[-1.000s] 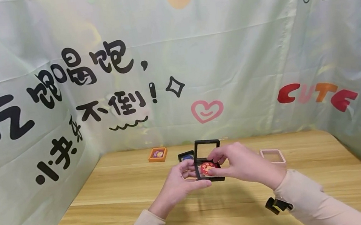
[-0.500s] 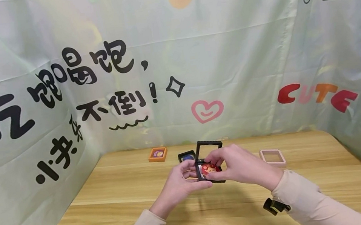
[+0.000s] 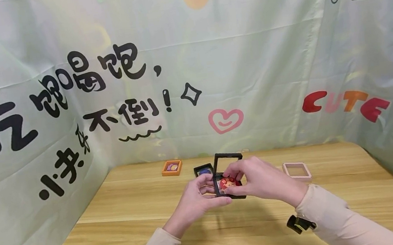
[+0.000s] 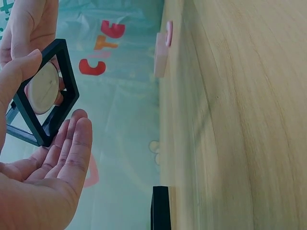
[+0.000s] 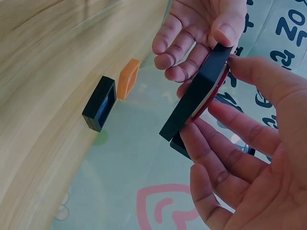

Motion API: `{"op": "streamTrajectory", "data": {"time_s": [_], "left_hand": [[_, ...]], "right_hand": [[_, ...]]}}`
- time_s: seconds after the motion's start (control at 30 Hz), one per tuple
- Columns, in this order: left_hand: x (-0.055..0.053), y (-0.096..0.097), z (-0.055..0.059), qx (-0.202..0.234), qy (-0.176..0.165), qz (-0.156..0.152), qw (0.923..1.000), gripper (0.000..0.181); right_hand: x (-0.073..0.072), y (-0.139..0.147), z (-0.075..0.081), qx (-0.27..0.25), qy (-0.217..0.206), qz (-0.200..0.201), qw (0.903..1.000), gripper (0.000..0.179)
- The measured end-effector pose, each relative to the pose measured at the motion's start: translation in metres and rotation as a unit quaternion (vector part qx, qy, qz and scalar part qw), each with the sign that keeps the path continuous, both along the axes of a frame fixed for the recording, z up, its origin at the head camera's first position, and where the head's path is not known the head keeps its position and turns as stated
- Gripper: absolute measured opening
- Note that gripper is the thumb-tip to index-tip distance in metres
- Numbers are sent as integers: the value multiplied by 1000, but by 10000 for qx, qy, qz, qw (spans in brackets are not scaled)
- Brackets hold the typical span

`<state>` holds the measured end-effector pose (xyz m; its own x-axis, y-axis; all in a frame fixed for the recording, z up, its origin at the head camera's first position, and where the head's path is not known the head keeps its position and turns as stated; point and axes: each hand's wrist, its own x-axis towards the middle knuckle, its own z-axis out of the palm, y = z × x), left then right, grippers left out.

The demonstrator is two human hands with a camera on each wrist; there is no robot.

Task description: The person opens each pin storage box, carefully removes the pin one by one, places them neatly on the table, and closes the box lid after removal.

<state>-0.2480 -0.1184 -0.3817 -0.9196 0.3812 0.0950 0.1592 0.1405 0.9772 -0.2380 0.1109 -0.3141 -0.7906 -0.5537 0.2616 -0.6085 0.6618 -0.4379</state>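
A small black hinged display frame (image 3: 228, 154) with clear film panels stands unfolded, one half raised, clear of the table. My left hand (image 3: 199, 196) grips its left side between thumb and fingers. Within the lower half is a red round badge (image 3: 228, 183) with a printed picture, pinched by the thumb and fingertips of my right hand (image 3: 260, 178). The left wrist view shows the badge's pale back (image 4: 43, 88) through the film. From the right wrist, the badge's red edge (image 5: 211, 98) lies along the inner side of that half.
Behind the hands on the wooden table (image 3: 135, 221) lie a black frame with a blue item (image 3: 204, 171) and an orange frame (image 3: 171, 168). A pink frame (image 3: 297, 170) lies to the right. Printed cloth (image 3: 249, 70) hangs around the table's back and sides.
The black frame has shifted slightly right. My right thumb and fingertips have moved a little left over the badge, which remains in the lower half. The left hand stays almost still.
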Motion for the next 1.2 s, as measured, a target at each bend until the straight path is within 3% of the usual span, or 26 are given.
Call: {"op": "streamTrajectory", "data": {"time_s": [0.37,0.73,1.2], "left_hand": [[0,-3,0,-46,-66,68,9999,78],[-3,-4,-2,95,-69,56,9999,72],[-5,-4,-3,128,11,121,9998,73]], "right_hand": [[0,6,4,-25,-71,-125,9999,23],[0,17,6,-116,-94,-236,9996,21],[-4,33,4,-84,129,-370,9992,17]]}}
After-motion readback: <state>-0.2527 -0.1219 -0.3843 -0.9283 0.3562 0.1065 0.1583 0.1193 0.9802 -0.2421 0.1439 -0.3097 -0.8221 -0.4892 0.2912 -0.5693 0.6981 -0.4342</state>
